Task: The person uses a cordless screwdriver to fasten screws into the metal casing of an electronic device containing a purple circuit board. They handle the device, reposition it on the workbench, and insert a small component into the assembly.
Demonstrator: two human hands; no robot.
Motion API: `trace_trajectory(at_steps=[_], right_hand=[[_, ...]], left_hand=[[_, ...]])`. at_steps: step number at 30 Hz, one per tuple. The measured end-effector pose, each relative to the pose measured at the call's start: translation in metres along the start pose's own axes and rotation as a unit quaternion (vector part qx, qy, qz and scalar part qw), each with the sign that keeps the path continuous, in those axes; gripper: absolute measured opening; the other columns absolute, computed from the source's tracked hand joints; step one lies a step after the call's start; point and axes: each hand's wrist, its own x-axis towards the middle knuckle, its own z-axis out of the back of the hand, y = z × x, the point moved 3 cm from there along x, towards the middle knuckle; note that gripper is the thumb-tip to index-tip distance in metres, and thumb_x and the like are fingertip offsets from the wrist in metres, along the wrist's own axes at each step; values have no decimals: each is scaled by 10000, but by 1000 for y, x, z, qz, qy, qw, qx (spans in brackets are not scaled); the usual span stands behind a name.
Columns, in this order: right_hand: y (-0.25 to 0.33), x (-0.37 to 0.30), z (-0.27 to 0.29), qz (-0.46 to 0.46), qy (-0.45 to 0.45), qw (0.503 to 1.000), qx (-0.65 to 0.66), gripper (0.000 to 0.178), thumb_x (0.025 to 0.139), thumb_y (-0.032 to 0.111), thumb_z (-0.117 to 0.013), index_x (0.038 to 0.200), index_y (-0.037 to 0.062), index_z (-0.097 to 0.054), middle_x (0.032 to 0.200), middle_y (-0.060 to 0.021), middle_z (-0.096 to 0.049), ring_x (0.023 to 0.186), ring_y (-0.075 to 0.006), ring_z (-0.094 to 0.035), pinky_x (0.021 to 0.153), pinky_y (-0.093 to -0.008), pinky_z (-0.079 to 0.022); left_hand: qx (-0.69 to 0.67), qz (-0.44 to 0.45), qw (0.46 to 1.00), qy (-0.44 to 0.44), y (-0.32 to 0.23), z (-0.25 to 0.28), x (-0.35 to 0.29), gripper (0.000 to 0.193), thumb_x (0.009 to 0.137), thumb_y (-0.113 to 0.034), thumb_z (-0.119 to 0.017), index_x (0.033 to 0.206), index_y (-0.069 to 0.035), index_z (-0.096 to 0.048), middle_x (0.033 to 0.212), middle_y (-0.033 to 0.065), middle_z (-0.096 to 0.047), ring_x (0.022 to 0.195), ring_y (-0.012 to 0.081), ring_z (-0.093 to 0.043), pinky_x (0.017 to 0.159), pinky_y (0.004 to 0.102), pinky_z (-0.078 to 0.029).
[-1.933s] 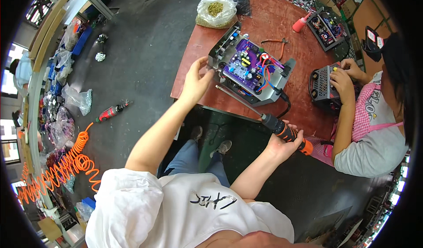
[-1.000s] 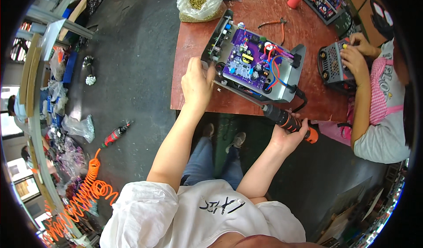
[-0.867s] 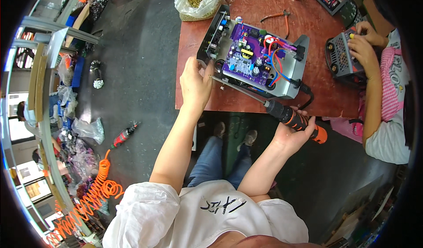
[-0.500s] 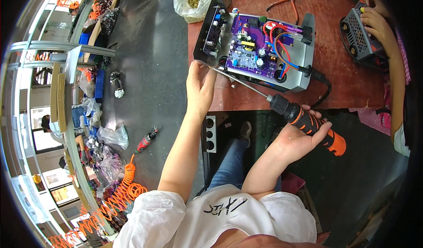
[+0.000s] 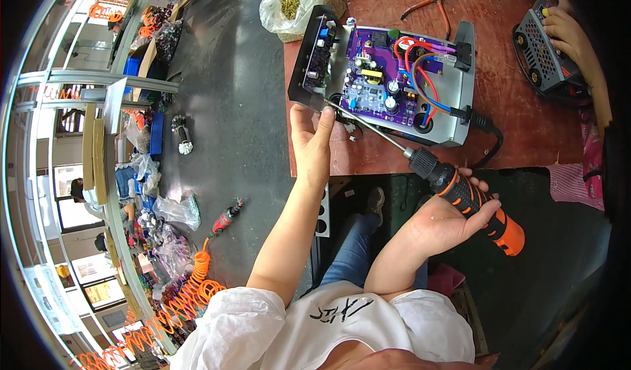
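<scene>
My right hand (image 5: 447, 224) is wrapped round a black and orange cordless screwdriver (image 5: 468, 196). Its long thin bit slants up and left to the near end of a black end panel (image 5: 303, 74). At that same end, my left hand (image 5: 311, 148) has its thumb and fingers closed on the panel, close to the bit's tip. Whether a screw sits at the tip is hidden. The panel stands at the left of an opened metal housing (image 5: 453, 123). Inside lie a purple circuit board (image 5: 378, 74) and red, blue and brown wires. A black plug with a cable (image 5: 490, 130) is at the housing's right.
On the red-brown table (image 5: 519, 140) lie orange-handled pliers (image 5: 442, 13); a clear bag (image 5: 273, 20) of small brass-coloured parts stands at its far left corner. At right, another person's hands (image 5: 568, 38) hold a grey perforated housing (image 5: 542, 48). A red screwdriver (image 5: 225, 221) hangs on an orange coiled hose (image 5: 202, 271).
The whole view has shifted slightly, so the table sits a little lower and farther right. My left thumb and fingers have shifted slightly at the panel's end. The screwdriver keeps its slant.
</scene>
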Motion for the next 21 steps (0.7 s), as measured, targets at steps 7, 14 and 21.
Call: trace_trajectory(at_steps=[7,14,21], right_hand=[[-6,-6,-5,-8,6,1000,-14,345,902,316,-619,1158,141,-465,938,-33,-593,875,-222,-584,860,-386,-486],[-9,-5,-1,9,9,1000,-28,327,910,322,-606,1155,154,-469,944,-21,-593,899,-224,-579,856,-390,-486],[-11,-3,-2,1,2,1000,-26,307,911,324,-604,1137,158,-480,942,-19,-590,890,-230,-578,839,-387,-488]], left_hand=[[-18,19,1000,-1,-5,-4,2,391,900,-137,-636,1232,-49,-450,1207,70,-511,1142,151,-456,994,321,-353],[-45,18,999,-11,0,-4,5,429,873,-93,-661,1239,-30,-447,1260,90,-508,1200,170,-436,1033,325,-310],[-34,25,999,-22,-2,-6,5,407,866,-99,-672,1211,-32,-466,1224,85,-534,1171,167,-455,1015,326,-328]])
